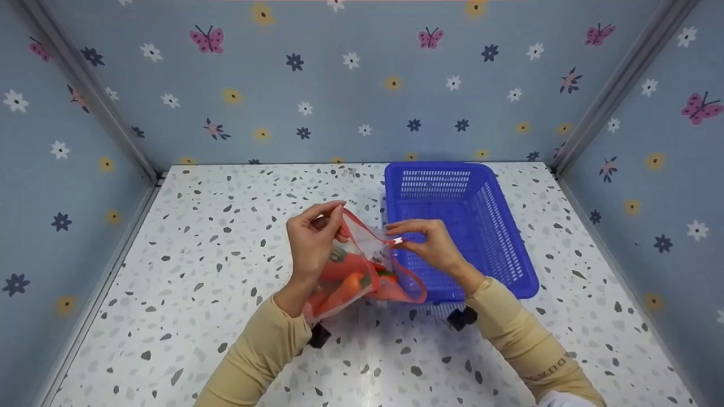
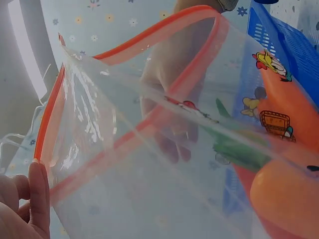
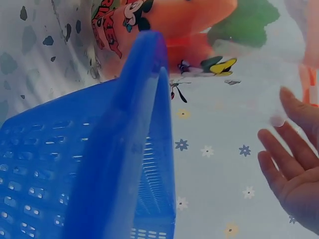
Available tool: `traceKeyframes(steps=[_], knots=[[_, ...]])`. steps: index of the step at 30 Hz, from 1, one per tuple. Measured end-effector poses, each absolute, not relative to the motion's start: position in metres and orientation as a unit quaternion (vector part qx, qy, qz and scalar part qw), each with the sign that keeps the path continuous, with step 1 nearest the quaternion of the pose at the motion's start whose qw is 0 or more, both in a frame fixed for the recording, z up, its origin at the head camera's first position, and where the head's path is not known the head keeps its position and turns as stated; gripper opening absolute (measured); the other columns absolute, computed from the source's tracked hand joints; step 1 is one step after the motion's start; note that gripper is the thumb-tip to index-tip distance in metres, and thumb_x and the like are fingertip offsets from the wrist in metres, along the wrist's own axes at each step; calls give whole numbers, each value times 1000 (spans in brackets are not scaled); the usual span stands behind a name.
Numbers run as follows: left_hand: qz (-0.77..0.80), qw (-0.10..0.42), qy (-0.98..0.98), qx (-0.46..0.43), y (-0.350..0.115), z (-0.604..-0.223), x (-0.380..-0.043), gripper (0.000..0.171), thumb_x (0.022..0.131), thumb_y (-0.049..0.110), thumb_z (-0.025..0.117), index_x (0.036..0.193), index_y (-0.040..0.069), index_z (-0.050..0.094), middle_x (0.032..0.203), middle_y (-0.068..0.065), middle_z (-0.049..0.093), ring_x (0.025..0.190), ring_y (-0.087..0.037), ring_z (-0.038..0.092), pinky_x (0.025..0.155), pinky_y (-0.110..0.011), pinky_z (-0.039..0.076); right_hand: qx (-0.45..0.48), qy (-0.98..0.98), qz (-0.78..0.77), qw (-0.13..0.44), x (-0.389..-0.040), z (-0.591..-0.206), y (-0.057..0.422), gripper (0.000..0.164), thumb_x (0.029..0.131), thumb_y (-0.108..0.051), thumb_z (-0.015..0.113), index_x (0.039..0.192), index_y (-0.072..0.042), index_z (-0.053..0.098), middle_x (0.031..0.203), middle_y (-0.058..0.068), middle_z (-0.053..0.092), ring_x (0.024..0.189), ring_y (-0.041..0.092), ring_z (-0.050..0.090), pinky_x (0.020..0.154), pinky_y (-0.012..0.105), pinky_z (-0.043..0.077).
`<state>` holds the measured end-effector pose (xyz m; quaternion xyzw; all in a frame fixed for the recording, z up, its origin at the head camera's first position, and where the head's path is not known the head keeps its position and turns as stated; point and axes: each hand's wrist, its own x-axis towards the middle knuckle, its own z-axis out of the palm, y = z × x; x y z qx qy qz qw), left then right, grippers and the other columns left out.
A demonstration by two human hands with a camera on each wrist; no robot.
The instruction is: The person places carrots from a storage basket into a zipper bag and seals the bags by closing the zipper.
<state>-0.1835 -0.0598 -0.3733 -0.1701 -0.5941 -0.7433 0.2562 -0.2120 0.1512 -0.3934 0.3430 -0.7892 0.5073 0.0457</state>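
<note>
A clear plastic zip bag (image 1: 362, 234) with red-orange edging and printed cartoon figures hangs between both hands, its mouth parted. My left hand (image 1: 311, 237) pinches the left end of the bag's rim between thumb and fingers. At the opposite side, my right hand (image 1: 432, 243) holds the white zip slider (image 1: 398, 241) at its thumb and forefinger; the other fingers extend loosely in the right wrist view. Inside the bag lie smooth orange carrot-like things (image 1: 345, 294) with green tops, partly covered by the edging. The film blurs them in the left wrist view (image 2: 284, 194).
A blue perforated plastic basket (image 1: 512, 223) stands on the speckled white table (image 1: 215, 249), under and beyond the right hand. Its rim looms close in the right wrist view. Blue panels (image 1: 350, 90) with flowers and butterflies enclose the table's back and sides.
</note>
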Motion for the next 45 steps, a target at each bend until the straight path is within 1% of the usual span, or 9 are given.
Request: traceKeyframes(steps=[5, 11, 16, 19, 24, 28, 35, 38, 45], knots=[[-735, 248, -609, -168, -65, -371, -185, 14, 84, -5, 56, 91, -14, 63, 67, -15, 55, 46, -14, 54, 43, -25, 49, 363, -757, 541, 47, -210, -391, 150, 11, 77, 8, 62, 87, 12, 66, 93, 23, 63, 90, 28, 61, 77, 34, 51], [-719, 214, -640, -165, -73, -357, -179, 13, 83, -7, 54, 91, -15, 63, 68, -21, 55, 46, -14, 54, 46, -24, 50, 400, -713, 574, 42, -210, -394, 150, 10, 78, 14, 57, 86, 15, 64, 93, 26, 62, 90, 31, 60, 79, 34, 50], [-695, 179, -680, -152, -80, -343, -175, 13, 83, -8, 54, 91, -16, 62, 64, -20, 55, 42, -13, 52, 44, -22, 49, 412, -686, 599, 27, -209, -393, 151, 11, 81, 13, 53, 90, 16, 61, 95, 25, 61, 92, 29, 60, 79, 35, 49], [-669, 156, -713, -142, -84, -344, -179, 14, 84, -3, 56, 92, -11, 64, 61, -14, 55, 41, -12, 51, 43, -22, 49, 403, -675, 618, 24, -208, -392, 150, 9, 83, 13, 50, 88, 15, 58, 93, 23, 62, 90, 24, 61, 79, 34, 50], [-588, 131, -785, -147, -92, -340, -184, 13, 84, 5, 60, 93, 0, 68, 64, -7, 57, 44, -15, 52, 43, -25, 49, 354, -684, 633, 79, -206, -391, 146, 7, 83, 16, 48, 81, 14, 55, 79, 11, 63, 69, 11, 58, 65, 22, 51], [-490, 139, -847, -155, -94, -328, -181, 16, 83, 10, 62, 95, 3, 68, 74, -5, 60, 57, -16, 56, 52, -27, 50, 313, -686, 645, 121, -206, -389, 141, 8, 82, 18, 48, 80, 14, 54, 74, 3, 60, 63, 11, 55, 59, 21, 49], [-377, 155, -903, -137, -87, -310, -166, 32, 81, 17, 67, 108, 1, 62, 101, -11, 55, 92, -23, 54, 80, -34, 48, 269, -683, 659, 166, -203, -386, 132, 6, 84, 15, 49, 82, 15, 55, 69, 13, 60, 58, 12, 54, 51, 21, 48], [-347, 156, -914, -141, -79, -304, -158, 39, 79, 17, 68, 113, 1, 59, 109, -12, 51, 99, -23, 51, 87, -34, 45, 256, -688, 654, 184, -202, -385, 127, 6, 84, 12, 50, 81, 15, 55, 67, 17, 58, 55, 10, 52, 48, 22, 46], [-313, 136, -926, -162, -50, -300, -138, 49, 78, 22, 69, 121, 4, 53, 119, -10, 46, 108, -21, 46, 93, -33, 41, 231, -686, 653, 221, -200, -383, 119, 7, 83, 10, 53, 81, 15, 56, 65, 21, 57, 51, 12, 49, 45, 20, 43]])
